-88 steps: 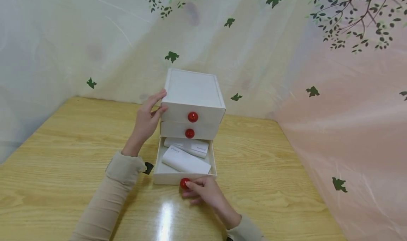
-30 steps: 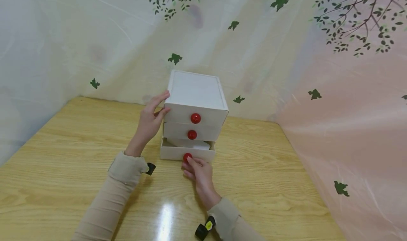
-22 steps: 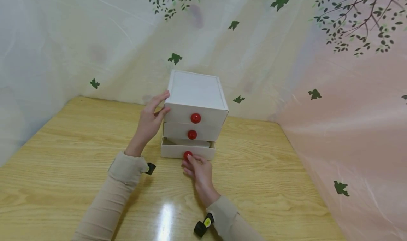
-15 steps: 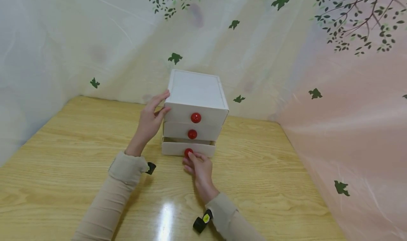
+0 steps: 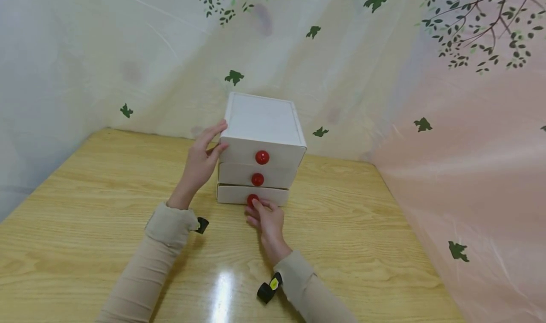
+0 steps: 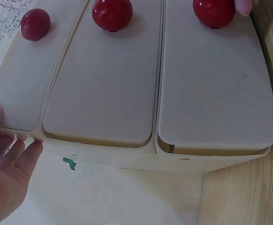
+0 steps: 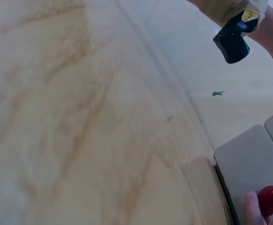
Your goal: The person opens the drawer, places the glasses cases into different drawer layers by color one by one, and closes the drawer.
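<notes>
A white drawer box (image 5: 264, 119) with three stacked drawers stands on the wooden table, each drawer front bearing a round red knob. My left hand (image 5: 199, 162) steadies its upper left corner: in the left wrist view the thumb lies at the front edge and the fingers (image 6: 27, 157) rest along the side. Low at the front, my right hand (image 5: 271, 223) pinches the bottom drawer's red knob (image 5: 252, 200) between thumb and fingers. The bottom drawer (image 6: 216, 84) is nearly flush, a thin dark gap showing above its front. Its contents are hidden.
The wooden table (image 5: 362, 228) extends to both sides of the box. A pale curtain (image 5: 170, 53) printed with green leaves hangs behind it, with a pink one (image 5: 477, 171) on the right. Black wrist devices (image 5: 267, 292) are strapped at both cuffs.
The bottom drawer, earlier pulled far out with white paper-like packets visible inside, has slid back into the box. My right hand moved forward with its knob; my left hand stayed at the corner.
</notes>
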